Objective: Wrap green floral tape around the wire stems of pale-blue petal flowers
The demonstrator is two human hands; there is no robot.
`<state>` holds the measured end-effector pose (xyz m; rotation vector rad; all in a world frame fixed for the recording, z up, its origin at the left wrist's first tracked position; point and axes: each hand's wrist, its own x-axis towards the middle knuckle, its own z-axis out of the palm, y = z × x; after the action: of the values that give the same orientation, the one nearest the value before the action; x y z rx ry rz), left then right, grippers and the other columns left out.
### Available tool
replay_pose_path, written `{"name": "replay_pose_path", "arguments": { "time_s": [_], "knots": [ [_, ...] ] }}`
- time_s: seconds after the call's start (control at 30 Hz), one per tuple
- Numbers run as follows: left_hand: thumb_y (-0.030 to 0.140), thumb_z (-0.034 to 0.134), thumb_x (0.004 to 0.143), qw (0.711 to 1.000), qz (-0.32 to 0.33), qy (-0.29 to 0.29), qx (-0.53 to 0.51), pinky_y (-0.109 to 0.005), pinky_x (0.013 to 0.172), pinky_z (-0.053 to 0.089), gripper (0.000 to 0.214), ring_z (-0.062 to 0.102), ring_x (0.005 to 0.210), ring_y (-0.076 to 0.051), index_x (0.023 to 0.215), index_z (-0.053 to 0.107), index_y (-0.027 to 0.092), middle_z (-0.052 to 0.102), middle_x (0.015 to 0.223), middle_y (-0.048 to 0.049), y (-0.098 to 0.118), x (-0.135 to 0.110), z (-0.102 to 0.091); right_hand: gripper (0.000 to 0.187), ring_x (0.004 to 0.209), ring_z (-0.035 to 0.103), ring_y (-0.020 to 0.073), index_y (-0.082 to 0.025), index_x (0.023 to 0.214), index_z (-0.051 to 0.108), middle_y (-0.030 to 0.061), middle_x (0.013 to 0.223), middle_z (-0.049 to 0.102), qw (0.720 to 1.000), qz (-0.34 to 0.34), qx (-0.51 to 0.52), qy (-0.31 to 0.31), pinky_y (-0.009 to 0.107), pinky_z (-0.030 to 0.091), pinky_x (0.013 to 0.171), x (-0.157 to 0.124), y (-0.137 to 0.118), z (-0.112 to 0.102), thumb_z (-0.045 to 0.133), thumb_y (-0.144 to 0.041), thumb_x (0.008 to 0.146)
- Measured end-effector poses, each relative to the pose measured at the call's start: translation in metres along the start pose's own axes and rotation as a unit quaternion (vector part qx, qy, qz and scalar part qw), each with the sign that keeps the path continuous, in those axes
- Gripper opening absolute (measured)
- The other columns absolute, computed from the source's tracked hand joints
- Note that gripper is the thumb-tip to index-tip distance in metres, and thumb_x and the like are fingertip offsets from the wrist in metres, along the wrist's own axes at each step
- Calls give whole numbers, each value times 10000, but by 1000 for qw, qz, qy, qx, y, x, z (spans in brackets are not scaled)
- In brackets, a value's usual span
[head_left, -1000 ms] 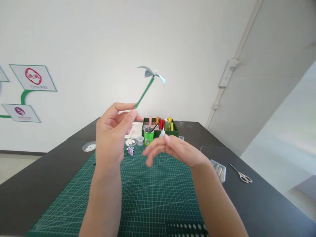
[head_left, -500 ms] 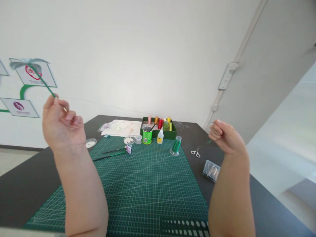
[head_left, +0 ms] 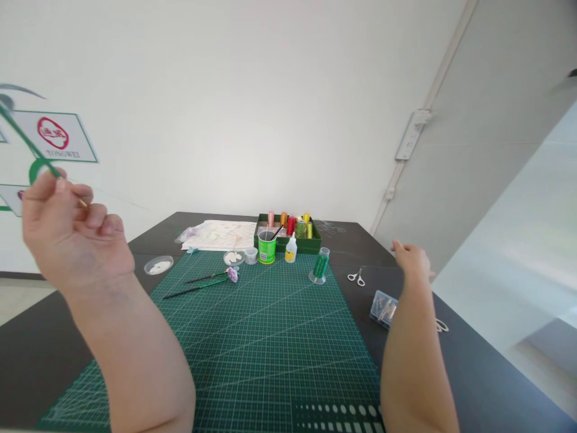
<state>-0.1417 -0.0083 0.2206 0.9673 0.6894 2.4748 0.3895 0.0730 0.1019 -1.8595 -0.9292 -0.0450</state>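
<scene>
Green-wrapped thin stem w/ grey-blue petals (head_left: pixel 27 143) is up at far L, petals partly cut off by frame edge; left hand (head_left: pixel 74 222) has it pinched btwn thumb & fingers, palm side facing cam, other fingers curled, a gold-coloured end poking out below the grip. Faint pale thread (head_left: pixel 112 196) trails R from that hand, far end lost vs the wall. Right hand (head_left: pixel 412 258) is raised on the other side, well apart from the left, back of wrist to cam; fingers mostly hidden, so can't tell if it's clenched on anything. Nearest it in view: small white-handled scissors (head_left: pixel 357 278) & clear plastic box w/ small pcs inside (head_left: pixel 383 307), both on black tabletop (head_left: pixel 360 245), box partly behind the forearm. Btwn the arms, dark green gridded cutting mat (head_left: pixel 274 337) w/ clear-based spool of green thread (head_left: pixel 320 266) nr its R edge, plus lilac flower (head_left: pixel 232 275) at the ends of two dark slim stems (head_left: pixel 183 293). Back of mat: bright green tin (head_left: pixel 267 250), white bottle w/ yellow label (head_left: pixel 291 250) just R of it.
</scene>
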Motion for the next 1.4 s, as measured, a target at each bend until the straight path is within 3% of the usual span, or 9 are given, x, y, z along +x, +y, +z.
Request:
{"name": "replay_pose_path", "arguments": {
  "time_s": [0.13, 0.23, 0.33, 0.43, 0.53, 0.7, 0.9, 1.1, 1.4],
  "knots": [
    [140, 745, 825, 995, -5, -86, 49, -234, 472, 185, 127, 331, 492, -29, 854, 754, 264, 676, 690, 89, -7, -18, 23, 194, 1055, 657, 370, -201, 780, 727, 172, 974, 747, 1000, 10, 3, 19, 569, 461, 969, -10, -42, -13, 638, -369, 820],
    [202, 791, 781, 974, -43, -203, 95, -239, 466, 210, 87, 356, 476, -48, 856, 762, 234, 713, 667, 42, -17, -43, 46, 274, 1091, 681, 312, -206, 946, 766, 129, 1071, 770, 977, -132, 168, -19, 502, 469, 1045, -45, -93, -22, 610, -422, 884],
    [227, 769, 797, 931, -88, -328, 134, -237, 458, 279, 94, 407, 467, -65, 889, 758, 210, 721, 662, 9, -26, -74, 66, 290, 1151, 679, 259, -240, 1040, 751, 78, 1155, 764, 887, -229, 354, -190, 465, 465, 1099, -101, -142, -30, 604, -470, 941],
    [269, 718, 861, 886, -119, -430, 125, -238, 512, 400, 101, 568, 553, -104, 918, 744, 189, 740, 706, -18, -31, -97, 78, 375, 1219, 654, 229, -297, 1301, 655, 61, 1350, 690, 765, -213, 452, -405, 444, 486, 1110, -152, -174, -36, 600, -471, 974],
    [288, 696, 888, 871, -132, -461, 104, -246, 562, 474, 127, 637, 608, -124, 954, 731, 185, 758, 748, -25, -31, -109, 82, 504, 1119, 668, 203, -296, 1434, 552, 72, 1301, 682, 706, -183, 481, -487, 375, 570, 964, -181, -187, -40, 633, -457, 963],
    [269, 669, 909, 883, -109, -443, 106, -255, 617, 530, 100, 692, 666, -138, 943, 708, 183, 767, 784, -28, -27, -114, 82, 457, 548, 452, 84, -242, 1363, 593, -33, 775, 590, 749, -154, 466, -446, 217, 355, 445, -187, -191, -41, 670, -416, 948],
    [246, 644, 915, 895, -68, -415, 148, -230, 560, 482, 97, 676, 652, -130, 944, 714, 185, 752, 749, -15, -22, -114, 81, 230, 475, 289, 84, -207, 1105, 696, -93, 533, 379, 808, -194, 441, -339, 229, 262, 456, -185, -191, -41, 639, -377, 961],
    [233, 621, 929, 891, -62, -397, 210, -239, 590, 507, 147, 699, 697, -143, 1053, 694, 205, 781, 797, -9, -18, -112, 79, 163, 495, 358, 98, -197, 843, 776, -67, 510, 380, 849, -302, 341, -269, 250, 351, 513, -185, -188, -47, 658, -274, 925],
    [201, 605, 915, 811, 25, -463, 357, -263, 617, 423, 112, 647, 696, -140, 852, 698, 207, 776, 846, 10, -17, -105, 71, 132, 469, 302, 81, -258, 867, 855, -56, 481, 391, 838, -370, 262, -302, 243, 235, 432, -186, -177, -89, 727, -257, 895]
  ]
}}
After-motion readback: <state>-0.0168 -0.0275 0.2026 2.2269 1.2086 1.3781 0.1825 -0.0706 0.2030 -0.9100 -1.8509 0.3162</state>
